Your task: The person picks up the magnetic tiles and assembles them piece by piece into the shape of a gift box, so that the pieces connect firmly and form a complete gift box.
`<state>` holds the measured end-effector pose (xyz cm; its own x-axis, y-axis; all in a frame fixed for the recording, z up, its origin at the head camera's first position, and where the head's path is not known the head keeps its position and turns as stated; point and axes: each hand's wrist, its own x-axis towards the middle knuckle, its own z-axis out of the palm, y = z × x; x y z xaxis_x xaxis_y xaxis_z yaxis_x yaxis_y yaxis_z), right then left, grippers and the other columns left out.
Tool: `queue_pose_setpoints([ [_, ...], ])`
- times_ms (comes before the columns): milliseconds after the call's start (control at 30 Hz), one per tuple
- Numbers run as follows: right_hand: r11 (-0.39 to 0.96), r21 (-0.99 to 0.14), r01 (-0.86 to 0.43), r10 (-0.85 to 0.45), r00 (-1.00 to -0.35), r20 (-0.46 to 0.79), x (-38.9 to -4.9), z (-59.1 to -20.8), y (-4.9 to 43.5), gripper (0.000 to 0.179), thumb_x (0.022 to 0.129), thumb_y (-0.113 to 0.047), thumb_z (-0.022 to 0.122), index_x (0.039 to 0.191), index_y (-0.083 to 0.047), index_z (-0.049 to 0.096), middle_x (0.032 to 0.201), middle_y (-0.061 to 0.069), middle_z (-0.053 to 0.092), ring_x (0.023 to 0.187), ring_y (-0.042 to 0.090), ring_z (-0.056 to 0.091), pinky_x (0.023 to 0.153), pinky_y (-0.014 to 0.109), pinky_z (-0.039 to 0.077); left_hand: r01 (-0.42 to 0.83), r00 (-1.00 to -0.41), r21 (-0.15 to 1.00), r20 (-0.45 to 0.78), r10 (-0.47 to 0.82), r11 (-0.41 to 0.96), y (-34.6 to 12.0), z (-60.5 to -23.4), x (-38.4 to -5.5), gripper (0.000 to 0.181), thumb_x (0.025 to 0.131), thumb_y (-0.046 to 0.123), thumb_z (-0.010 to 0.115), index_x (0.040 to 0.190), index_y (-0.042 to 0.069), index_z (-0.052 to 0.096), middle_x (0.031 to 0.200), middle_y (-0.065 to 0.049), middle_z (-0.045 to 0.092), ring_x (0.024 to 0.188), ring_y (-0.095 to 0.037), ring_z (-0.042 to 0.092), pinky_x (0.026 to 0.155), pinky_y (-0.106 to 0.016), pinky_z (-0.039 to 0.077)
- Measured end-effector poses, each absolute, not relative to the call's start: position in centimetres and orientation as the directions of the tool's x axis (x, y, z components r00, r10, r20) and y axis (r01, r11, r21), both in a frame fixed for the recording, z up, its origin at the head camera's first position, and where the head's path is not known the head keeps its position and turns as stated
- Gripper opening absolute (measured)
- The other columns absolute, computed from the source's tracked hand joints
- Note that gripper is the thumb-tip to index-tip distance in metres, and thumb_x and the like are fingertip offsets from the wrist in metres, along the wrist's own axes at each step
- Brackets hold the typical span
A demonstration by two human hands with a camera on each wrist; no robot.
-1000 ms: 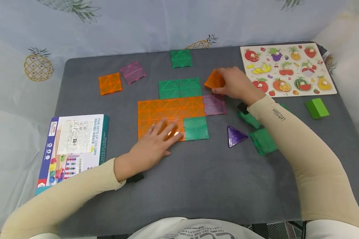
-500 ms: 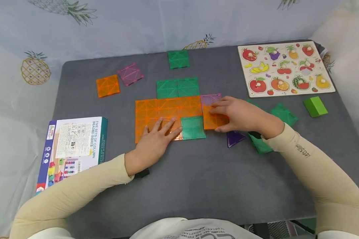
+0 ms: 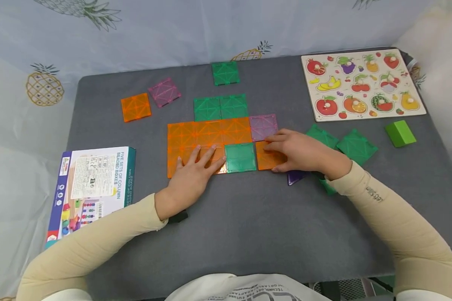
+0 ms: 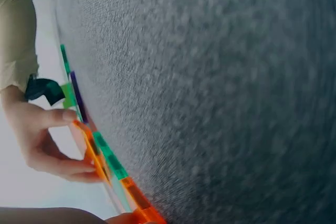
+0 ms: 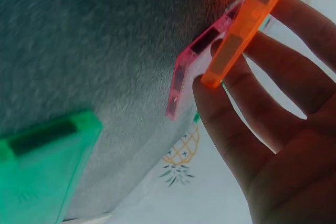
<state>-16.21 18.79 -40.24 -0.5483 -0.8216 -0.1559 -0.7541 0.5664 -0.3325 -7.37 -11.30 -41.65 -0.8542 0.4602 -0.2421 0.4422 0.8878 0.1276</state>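
L hand (image 3: 191,173) lies flat, fingers spread, pressing the orange block (image 3: 196,140) of tiles at table (image 3: 248,234) centre. R hand (image 3: 297,152) has fingers curled over an orange tile (image 3: 266,159), holding it down w/ its left edge touching the green tile (image 3: 240,157) at 9 o'clock and its top edge under the pink tile (image 3: 263,126) at 12. Purple triangle (image 3: 294,177) pokes out just below the wrist, at 5. Loose green tiles (image 3: 355,146) near at 3. Wide bare grey felt toward 6; box (image 3: 92,188) well apart at 9; fruit puzzle (image 3: 361,85) at 1–2.
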Motion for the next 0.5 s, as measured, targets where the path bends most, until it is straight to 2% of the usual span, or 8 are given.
queue_pose_setpoints([
  [167,0.537,-0.294,-0.791,-0.837,-0.542,-0.071,-15.7,-40.9,18.5,0.054,0.077,-0.033,0.08,0.119,-0.003,0.065,0.129,0.017,0.06,0.117,0.035,0.049,0.101,0.046,0.043,0.453,-0.853,0.128,-0.227,0.471,0.882,-11.1,-41.5,-7.3,0.055,0.102,0.007,0.039,0.15,0.034,0.033,0.161,-0.005,0.019,0.144,-0.041,0.023,0.09,-0.073,0.039],
  [333,0.557,-0.309,-0.771,-0.822,-0.564,-0.074,-14.9,-41.3,18.4,0.056,0.079,-0.032,0.079,0.124,-0.002,0.063,0.134,0.018,0.055,0.121,0.035,0.045,0.1,0.045,0.043,0.471,-0.836,0.126,-0.253,0.487,0.873,-11.2,-41.4,-7.4,0.055,0.101,0.011,0.044,0.151,0.033,0.031,0.161,-0.006,0.019,0.143,-0.043,0.024,0.089,-0.072,0.04],
  [500,0.566,-0.268,-0.779,-0.815,-0.578,-0.043,-14.6,-41.6,18.1,0.059,0.08,-0.036,0.078,0.125,-0.001,0.063,0.135,0.019,0.054,0.121,0.035,0.045,0.102,0.044,0.042,0.482,-0.821,0.177,-0.252,0.512,0.858,-12.2,-40.5,-8.7,0.052,0.097,0.025,0.058,0.146,0.022,0.043,0.155,-0.013,0.032,0.137,-0.042,0.035,0.092,-0.069,0.041],
])
